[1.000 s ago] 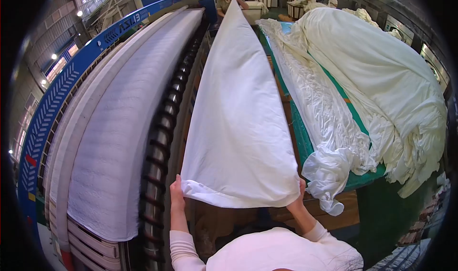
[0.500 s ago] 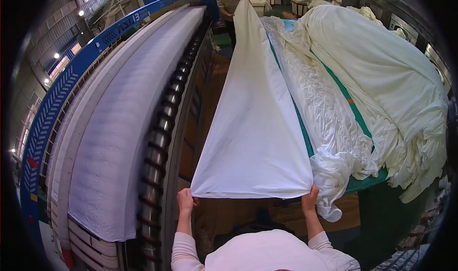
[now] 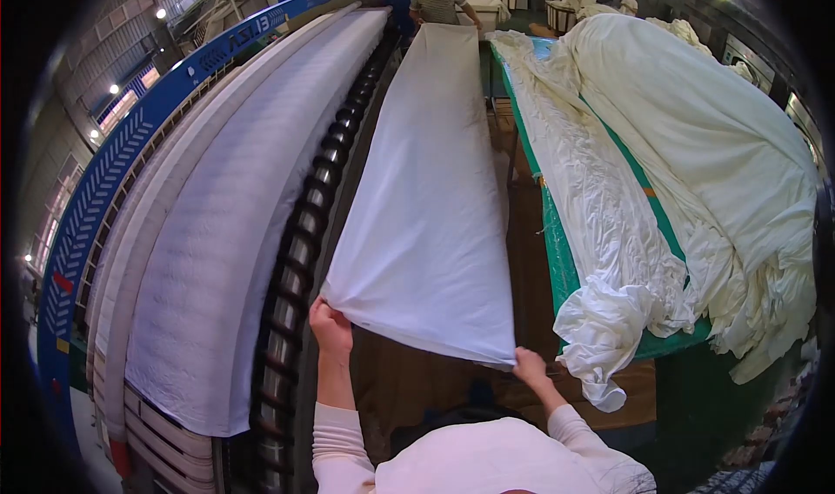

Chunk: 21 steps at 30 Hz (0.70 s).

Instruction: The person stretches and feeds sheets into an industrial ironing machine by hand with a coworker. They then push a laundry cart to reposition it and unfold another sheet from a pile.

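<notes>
A long white sheet (image 3: pixel 435 190) stretches away from me, held up off the floor. My left hand (image 3: pixel 331 327) is closed on its near left corner, beside the roller of the ironing machine. The near right corner is pinched in my right hand (image 3: pixel 531 367), which is lower than the left. Between my hands the near edge slants down to the right. A co-worker (image 3: pixel 437 3) stands at the far end of the sheet, arms spread toward its two far corners; the fingers there are too small to make out.
On my left runs a long ironing machine (image 3: pixel 243 46) with a white cloth bed (image 3: pixel 226 207) and a dark spiral-wrapped roller (image 3: pixel 304 224). To the right, a green-topped table (image 3: pixel 557 250) carries crumpled white linen (image 3: pixel 609 198) and a large heap of cloth (image 3: pixel 687 120).
The sheet and both my hands have shifted left toward the machine, the left hand rising. A gap has opened between sheet and table. The co-worker's end is lower and spread wider.
</notes>
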Each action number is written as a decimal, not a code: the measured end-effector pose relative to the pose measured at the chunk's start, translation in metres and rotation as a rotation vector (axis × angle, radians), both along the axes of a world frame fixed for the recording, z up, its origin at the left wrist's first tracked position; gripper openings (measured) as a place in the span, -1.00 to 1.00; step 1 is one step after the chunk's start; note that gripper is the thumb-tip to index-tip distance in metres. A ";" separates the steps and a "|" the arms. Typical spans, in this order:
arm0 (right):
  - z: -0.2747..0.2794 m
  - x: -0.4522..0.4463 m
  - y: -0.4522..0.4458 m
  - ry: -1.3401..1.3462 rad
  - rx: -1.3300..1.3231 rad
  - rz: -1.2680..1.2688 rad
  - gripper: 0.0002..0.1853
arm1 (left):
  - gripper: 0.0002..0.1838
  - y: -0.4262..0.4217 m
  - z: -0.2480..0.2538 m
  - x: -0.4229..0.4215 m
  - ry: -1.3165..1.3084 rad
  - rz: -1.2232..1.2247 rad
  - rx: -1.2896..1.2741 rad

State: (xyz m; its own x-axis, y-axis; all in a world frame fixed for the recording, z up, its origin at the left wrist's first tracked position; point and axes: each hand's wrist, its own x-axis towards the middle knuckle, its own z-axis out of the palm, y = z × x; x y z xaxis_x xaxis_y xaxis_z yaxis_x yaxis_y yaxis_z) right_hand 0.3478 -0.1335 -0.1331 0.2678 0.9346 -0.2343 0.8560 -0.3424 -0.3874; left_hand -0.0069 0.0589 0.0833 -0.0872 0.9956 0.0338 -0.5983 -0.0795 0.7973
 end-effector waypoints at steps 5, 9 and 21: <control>-0.017 -0.065 0.013 0.617 -0.018 0.201 -0.72 | -0.60 0.016 0.064 -0.057 -0.229 -0.076 -0.006; -0.017 -0.096 0.009 0.619 -0.037 0.313 -0.71 | -0.69 0.044 0.073 -0.161 0.429 0.577 0.030; 0.022 -0.071 0.009 0.591 0.241 0.107 -0.79 | -0.69 0.078 0.101 -0.374 2.413 0.973 -0.535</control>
State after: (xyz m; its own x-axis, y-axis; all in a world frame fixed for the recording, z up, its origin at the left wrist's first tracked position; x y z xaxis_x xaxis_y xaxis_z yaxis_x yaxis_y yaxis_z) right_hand 0.2763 -0.1247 -0.1111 0.0603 0.9938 -0.0935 0.4993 -0.1112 -0.8593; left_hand -0.3808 0.1372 0.1847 -0.4333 0.7072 0.5587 0.7517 0.6255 -0.2088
